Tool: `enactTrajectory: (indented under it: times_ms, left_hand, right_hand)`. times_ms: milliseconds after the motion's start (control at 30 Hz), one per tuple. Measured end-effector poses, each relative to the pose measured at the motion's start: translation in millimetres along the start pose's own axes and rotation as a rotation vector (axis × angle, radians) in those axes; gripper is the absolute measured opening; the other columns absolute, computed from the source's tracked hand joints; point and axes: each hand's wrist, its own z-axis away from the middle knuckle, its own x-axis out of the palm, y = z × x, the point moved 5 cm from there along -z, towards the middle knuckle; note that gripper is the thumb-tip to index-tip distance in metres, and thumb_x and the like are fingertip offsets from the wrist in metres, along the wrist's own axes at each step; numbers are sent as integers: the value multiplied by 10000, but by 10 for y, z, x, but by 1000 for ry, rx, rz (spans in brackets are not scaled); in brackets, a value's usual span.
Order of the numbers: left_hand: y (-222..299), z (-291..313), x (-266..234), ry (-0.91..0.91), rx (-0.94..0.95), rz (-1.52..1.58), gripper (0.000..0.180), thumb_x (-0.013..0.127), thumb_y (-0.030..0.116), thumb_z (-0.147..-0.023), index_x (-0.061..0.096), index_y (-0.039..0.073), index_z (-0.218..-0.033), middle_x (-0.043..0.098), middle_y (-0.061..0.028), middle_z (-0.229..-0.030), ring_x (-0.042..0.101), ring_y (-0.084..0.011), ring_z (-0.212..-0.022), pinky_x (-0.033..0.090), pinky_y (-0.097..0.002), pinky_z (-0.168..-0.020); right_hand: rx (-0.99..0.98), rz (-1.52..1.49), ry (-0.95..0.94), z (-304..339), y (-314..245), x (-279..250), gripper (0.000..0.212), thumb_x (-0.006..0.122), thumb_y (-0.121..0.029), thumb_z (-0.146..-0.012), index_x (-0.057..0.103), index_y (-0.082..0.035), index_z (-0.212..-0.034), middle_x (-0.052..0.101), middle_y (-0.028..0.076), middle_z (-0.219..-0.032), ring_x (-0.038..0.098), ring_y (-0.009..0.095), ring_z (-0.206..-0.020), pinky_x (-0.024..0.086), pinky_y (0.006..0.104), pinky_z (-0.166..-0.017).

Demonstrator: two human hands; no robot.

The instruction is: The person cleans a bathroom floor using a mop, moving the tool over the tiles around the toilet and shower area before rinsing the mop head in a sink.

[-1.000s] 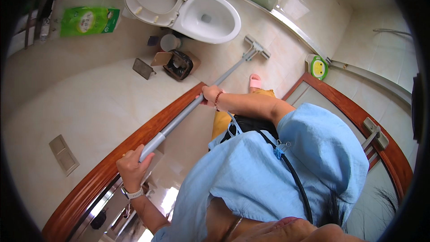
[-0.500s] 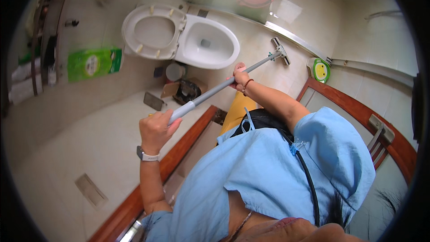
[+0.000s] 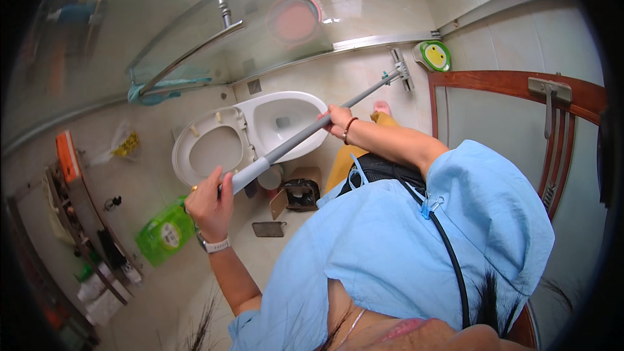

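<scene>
A long-handled mop (image 3: 292, 145) with a grey pole slants across the middle of the head view. My left hand (image 3: 211, 207), above a white watch strap, is closed round the thick pale grip at its upper end. Farther down, my right hand (image 3: 338, 122) wraps round the pole, a beaded bracelet on that wrist. The mop's metal head (image 3: 402, 70) is on the floor tiles beside the metal sill; its underside is hidden. Behind the pole stands a white toilet (image 3: 286, 117) with its lid and seat raised.
A glass shower panel (image 3: 195, 45) and a pink basin (image 3: 294, 18) are at the back. A green-and-yellow container (image 3: 434, 56) stands by the wooden door frame (image 3: 494, 81). A bin with a black bag (image 3: 301, 195) sits beside the toilet; a green packet (image 3: 166, 233) hangs left.
The view has turned, bringing more of the shower panel into sight. The mop's head has shifted closer to the green-and-yellow container. Both hands keep hold of the mop.
</scene>
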Motion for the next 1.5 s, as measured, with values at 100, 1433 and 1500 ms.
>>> enactTrajectory:
  times_ms: [100, 1433, 1500]
  left_hand:
    - [117, -327, 383, -47, 85, 39, 208, 739, 38, -726, 671, 27, -923, 600, -86, -621, 557, -196, -497, 420, -287, -473]
    - [-646, 623, 73, 910, -1215, 1210, 265, 481, 260, -967, 551, 21, -878, 297, 28, -487, 378, -98, -511, 493, -358, -705]
    - [-595, 722, -33, 966, -1249, 1174, 252, 485, 258, -967, 512, 18, -894, 278, 32, -492, 360, -95, -514, 487, -342, -704]
  right_hand:
    - [-56, -90, 83, -314, -390, -184, 137, 434, -16, -851, 423, 50, -971, 516, 176, -849, 603, 295, -676, 563, 436, -600]
    - [305, 440, 241, -554, 827, 836, 128, 403, -50, -909, 453, -11, -1019, 560, 166, -809, 605, 282, -547, 560, 454, -413]
    - [356, 483, 203, -623, 1001, 824, 107, 407, -34, -905, 492, 0, -960, 569, 193, -781, 608, 310, -548, 559, 460, -416]
